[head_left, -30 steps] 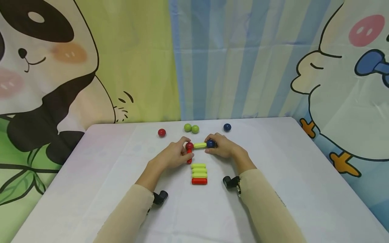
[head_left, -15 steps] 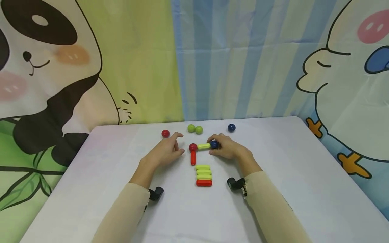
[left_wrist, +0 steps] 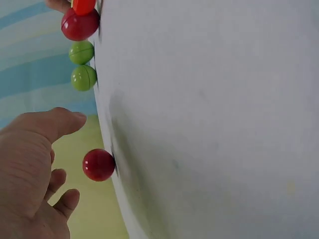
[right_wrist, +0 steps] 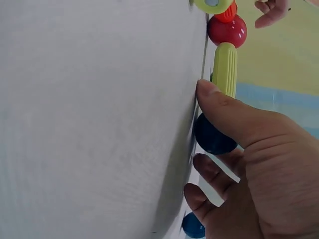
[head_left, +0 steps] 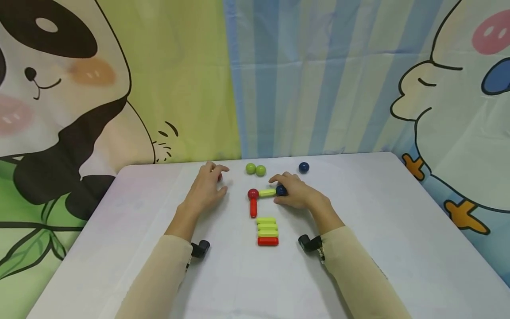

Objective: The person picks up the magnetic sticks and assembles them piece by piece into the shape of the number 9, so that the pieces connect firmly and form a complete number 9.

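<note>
My left hand [head_left: 205, 188] is at the loose red ball [left_wrist: 98, 165], thumb and fingers spread around it; the left wrist view shows a gap between thumb and ball. Its fingers mostly cover that ball in the head view. My right hand [head_left: 296, 191] holds the dark blue ball [head_left: 281, 190] at the end of a joined piece, its thumb across the ball in the right wrist view. A yellow-green rod [head_left: 267, 192] links this ball to a red ball [head_left: 253, 194]. From that red ball a red rod [head_left: 253, 208] extends toward the person.
Several yellow-green rods [head_left: 267, 227] lie in a row with a red rod [head_left: 268, 241] in front of the joined piece. Behind it are two green balls [head_left: 256, 169] and another dark blue ball [head_left: 304, 167]. A patterned curtain [head_left: 311, 79] hangs behind the white table [head_left: 119, 248].
My left hand has let go of the joined piece's red corner and moved left and away from the person to the loose red ball. My right hand stays at the blue ball.
</note>
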Available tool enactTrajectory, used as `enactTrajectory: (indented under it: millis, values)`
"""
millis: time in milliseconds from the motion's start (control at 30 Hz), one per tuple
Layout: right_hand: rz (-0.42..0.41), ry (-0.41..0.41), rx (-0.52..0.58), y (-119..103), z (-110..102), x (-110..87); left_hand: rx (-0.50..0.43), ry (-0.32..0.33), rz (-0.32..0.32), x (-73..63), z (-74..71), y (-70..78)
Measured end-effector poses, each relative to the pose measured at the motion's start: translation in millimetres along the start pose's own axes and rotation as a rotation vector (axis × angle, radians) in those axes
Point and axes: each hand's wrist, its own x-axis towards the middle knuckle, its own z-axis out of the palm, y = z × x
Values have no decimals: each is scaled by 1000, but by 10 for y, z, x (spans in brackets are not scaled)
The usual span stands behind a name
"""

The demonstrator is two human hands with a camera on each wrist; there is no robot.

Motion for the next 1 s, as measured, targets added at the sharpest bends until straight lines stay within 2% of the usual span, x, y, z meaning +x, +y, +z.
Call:
enactTrajectory:
  millis: [100, 333, 667, 1000]
  values:
    - [-19, 21, -36, -72, -23, -12, -1, 12, -23, 11, -14, -44]
    - [-97, 44, -60, -214, -39, 1, 1, -23, -67, 45, -12, -93]
    - [-193, -34, -81, -450, -22, 70, 15, -88, -119, 52, -8, -141]
    - [-237, -67, -104, -522, 76, 148, 38, -134, -132, 64, 30, -199]
